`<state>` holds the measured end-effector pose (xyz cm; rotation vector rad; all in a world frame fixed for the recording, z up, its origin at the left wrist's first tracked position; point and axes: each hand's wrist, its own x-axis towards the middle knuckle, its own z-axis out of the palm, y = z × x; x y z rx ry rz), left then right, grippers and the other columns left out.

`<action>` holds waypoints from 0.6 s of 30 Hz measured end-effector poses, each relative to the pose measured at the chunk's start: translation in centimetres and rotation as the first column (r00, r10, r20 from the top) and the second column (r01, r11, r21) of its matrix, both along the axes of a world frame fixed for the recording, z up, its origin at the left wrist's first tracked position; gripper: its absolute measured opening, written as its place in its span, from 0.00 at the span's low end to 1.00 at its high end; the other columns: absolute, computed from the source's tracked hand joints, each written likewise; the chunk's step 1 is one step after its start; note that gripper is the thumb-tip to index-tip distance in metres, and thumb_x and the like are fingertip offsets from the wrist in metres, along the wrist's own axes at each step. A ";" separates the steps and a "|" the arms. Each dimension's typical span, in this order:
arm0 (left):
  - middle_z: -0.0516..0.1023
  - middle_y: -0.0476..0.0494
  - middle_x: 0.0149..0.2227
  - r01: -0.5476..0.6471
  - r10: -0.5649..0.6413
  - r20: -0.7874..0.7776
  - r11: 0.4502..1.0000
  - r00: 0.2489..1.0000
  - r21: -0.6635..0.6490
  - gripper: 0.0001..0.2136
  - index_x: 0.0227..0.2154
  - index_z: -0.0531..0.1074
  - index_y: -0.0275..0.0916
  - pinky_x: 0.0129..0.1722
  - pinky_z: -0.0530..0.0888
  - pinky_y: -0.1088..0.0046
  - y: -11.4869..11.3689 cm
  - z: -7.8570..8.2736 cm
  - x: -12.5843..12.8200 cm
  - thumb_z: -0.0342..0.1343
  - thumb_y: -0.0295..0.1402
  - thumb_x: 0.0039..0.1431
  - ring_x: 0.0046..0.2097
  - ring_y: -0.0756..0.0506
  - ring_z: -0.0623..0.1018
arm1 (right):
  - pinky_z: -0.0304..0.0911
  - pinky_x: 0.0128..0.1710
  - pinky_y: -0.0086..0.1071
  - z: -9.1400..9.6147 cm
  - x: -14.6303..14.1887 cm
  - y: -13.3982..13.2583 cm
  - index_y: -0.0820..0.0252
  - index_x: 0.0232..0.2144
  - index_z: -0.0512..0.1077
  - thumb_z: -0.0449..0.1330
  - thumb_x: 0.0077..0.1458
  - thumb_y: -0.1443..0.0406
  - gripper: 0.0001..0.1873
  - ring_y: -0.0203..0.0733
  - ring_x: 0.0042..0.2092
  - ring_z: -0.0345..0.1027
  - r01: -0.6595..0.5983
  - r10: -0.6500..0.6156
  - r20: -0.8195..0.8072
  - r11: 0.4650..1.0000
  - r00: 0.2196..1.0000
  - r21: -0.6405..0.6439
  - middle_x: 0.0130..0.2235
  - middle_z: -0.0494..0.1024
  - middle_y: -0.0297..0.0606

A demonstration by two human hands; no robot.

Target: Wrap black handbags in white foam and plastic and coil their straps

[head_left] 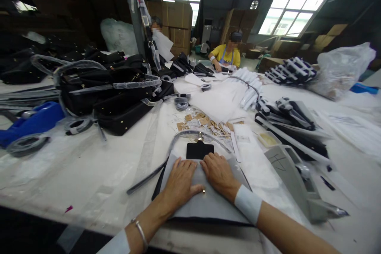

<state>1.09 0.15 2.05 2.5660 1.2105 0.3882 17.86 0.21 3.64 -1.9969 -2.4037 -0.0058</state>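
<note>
In front of me a black handbag (208, 220) lies on the table, mostly covered by a light grey sheet (214, 208). Flat on the sheet's left half rests my left hand (182, 180), fingers stretched out and thumb beside a small gold stud (204, 191). My right hand (218, 171) presses on the sheet's upper right part, its fingers slightly bent and its thumb hidden. Just beyond the fingertips, a black flap (200, 151) with a metal clasp sticks out past the sheet. A plastic-wrapped handle (174, 143) arches behind it.
Wrapped black bags (119, 99) pile up at left near a blue tape dispenser (35, 121). A grey tape dispenser (293, 178) and more black bags (291, 127) are at right. Small brown tags (205, 121) lie ahead. Across the table works a person in yellow (226, 55).
</note>
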 end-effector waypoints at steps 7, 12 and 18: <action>0.74 0.37 0.53 -0.139 0.148 -0.014 0.957 0.989 0.255 0.15 0.50 0.70 0.36 0.63 0.59 0.47 0.2 -1.9 0.3 0.55 0.38 0.64 0.58 0.36 0.70 | 0.54 0.38 0.37 -2.3 1.1 -1.1 0.57 0.30 0.72 0.54 0.66 0.62 0.13 0.45 0.37 0.66 -0.013 0.044 -0.130 0.974 0.991 0.227 0.32 0.75 0.38; 0.76 0.44 0.42 -0.120 0.127 -0.023 0.971 0.992 0.205 0.09 0.45 0.71 0.39 0.60 0.61 0.50 0.4 -1.1 0.3 0.50 0.35 0.67 0.48 0.41 0.74 | 0.54 0.36 0.34 -2.0 1.5 -0.4 0.57 0.30 0.71 0.52 0.68 0.60 0.15 0.44 0.36 0.69 -0.015 0.049 -0.225 0.988 0.973 0.153 0.32 0.76 0.37; 0.74 0.45 0.34 -0.135 0.159 -0.067 0.953 0.985 0.271 0.08 0.37 0.70 0.39 0.51 0.65 0.52 0.7 -0.8 0.8 0.48 0.35 0.68 0.40 0.40 0.72 | 0.53 0.30 0.33 -2.3 1.6 0.6 0.56 0.28 0.73 0.48 0.69 0.53 0.23 0.43 0.33 0.74 -0.020 0.025 -0.245 1.000 0.969 0.021 0.30 0.80 0.36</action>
